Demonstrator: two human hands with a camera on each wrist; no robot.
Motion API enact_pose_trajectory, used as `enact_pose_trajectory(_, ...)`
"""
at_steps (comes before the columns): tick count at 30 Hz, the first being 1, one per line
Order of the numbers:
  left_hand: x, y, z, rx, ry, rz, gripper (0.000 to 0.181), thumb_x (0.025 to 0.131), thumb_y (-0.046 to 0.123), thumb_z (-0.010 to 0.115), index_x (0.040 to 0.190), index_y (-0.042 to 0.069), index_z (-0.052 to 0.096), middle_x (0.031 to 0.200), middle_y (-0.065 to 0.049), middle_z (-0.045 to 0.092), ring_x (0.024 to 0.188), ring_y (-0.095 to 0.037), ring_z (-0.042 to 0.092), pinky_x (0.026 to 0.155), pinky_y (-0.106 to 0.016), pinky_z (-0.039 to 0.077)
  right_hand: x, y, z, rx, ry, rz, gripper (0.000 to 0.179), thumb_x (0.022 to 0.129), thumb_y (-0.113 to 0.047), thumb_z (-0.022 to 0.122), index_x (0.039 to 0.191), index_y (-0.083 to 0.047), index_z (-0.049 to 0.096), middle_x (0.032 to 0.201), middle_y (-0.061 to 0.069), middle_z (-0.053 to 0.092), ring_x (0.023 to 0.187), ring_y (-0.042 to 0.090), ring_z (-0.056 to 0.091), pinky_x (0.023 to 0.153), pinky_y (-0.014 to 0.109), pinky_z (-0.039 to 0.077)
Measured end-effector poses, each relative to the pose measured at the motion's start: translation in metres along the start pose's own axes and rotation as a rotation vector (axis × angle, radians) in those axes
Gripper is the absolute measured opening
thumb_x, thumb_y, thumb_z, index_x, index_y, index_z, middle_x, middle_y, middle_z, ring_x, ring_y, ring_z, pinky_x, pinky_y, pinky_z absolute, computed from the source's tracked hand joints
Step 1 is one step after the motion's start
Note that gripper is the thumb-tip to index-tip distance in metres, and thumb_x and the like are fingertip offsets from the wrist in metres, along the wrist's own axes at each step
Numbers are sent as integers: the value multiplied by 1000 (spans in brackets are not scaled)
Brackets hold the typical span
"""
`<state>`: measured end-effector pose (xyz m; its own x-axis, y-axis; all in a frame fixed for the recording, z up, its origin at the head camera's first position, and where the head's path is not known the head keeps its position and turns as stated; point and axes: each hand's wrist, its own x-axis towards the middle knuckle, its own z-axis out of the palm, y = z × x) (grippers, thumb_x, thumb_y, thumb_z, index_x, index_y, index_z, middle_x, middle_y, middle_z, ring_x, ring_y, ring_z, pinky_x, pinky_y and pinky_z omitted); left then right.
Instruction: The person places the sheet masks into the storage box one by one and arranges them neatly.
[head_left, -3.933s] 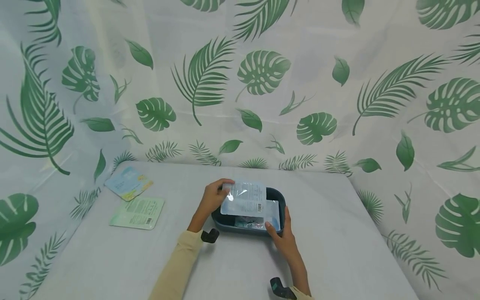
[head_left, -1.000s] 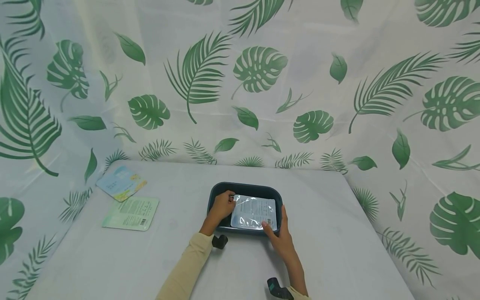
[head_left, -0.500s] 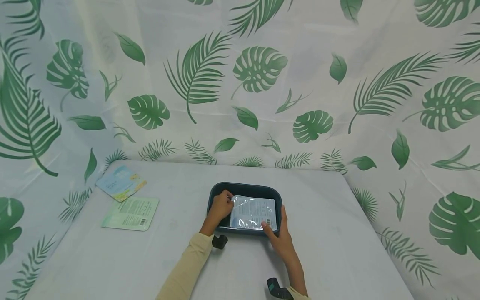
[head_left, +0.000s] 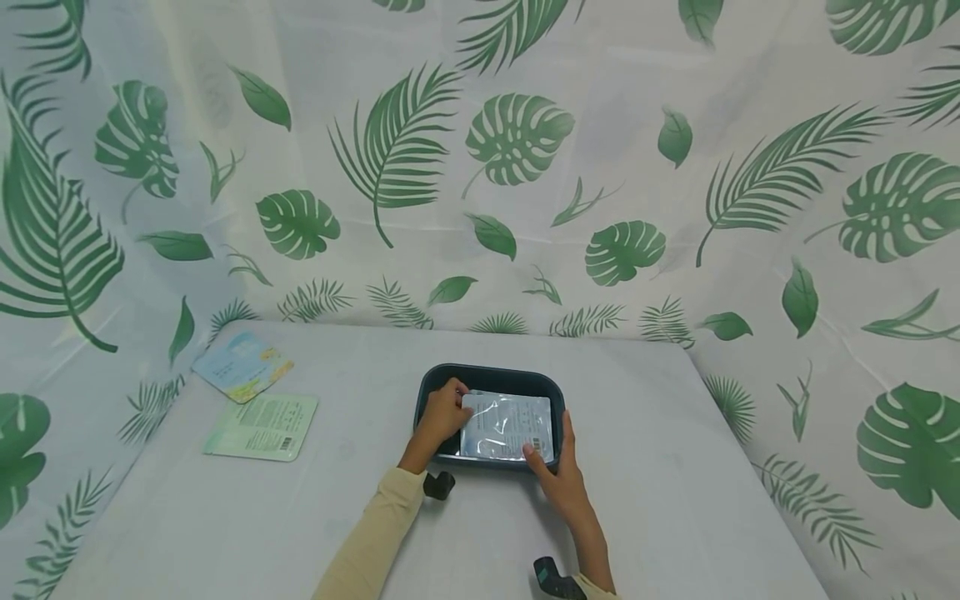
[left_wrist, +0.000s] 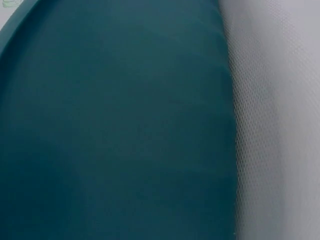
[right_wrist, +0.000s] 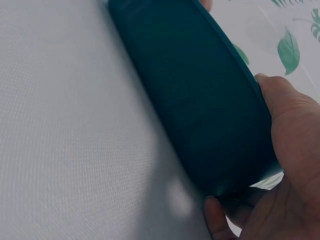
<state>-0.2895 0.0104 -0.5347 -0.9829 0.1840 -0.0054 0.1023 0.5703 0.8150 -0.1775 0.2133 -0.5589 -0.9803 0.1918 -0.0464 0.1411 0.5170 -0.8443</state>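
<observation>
Head view: we have the silver packet (head_left: pixel 506 425) lying in the dark blue tray (head_left: pixel 513 382), offset toward 4 o'clock. Our left hand (head_left: pixel 444 413) pinches the packet's 10 o'clock corner. Our right hand (head_left: pixel 564 482) grasps the tray at 4 o'clock. We see the green packet (head_left: pixel 262 427) and blue packet (head_left: pixel 238 363) well apart, around 9.

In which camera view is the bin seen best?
The head view, because it shows the bin with most of its rim. Left wrist view: only outer wall and a little rim. Right wrist view: outer wall and rim, gripped by the right hand.
</observation>
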Motion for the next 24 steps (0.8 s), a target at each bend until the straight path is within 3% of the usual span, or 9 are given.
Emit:
enact_pose_trajectory(8,-2,1,1,36,44,86,28,84,-3,68,109,10,69,74,-5,56,63,-14,47,55,-23,36,-1,0,0,-5,3,-2,92,93,-51,57,157,-31,-7,164,18,8,145,51,18,108,70,22)
enact_pose_trajectory(14,-3,4,-1,40,66,68,27,86,-3,66,110,10,71,78,-6,61,66,-14,49,56,-24,37,0,0,1,0,-11,-1,91,94,-51,56,156,-32,-8,165,16,6,146,50,16,109,70,21)
enact_pose_trajectory(24,3,-2,1,-22,80,152,37,85,-4,67,121,6,66,84,-10,65,63,-9,56,56,-21,43,0,0,-1,-4,-6,-21,92,94,-49,57,157,-30,-7,164,17,6,145,51,17,109,70,22)
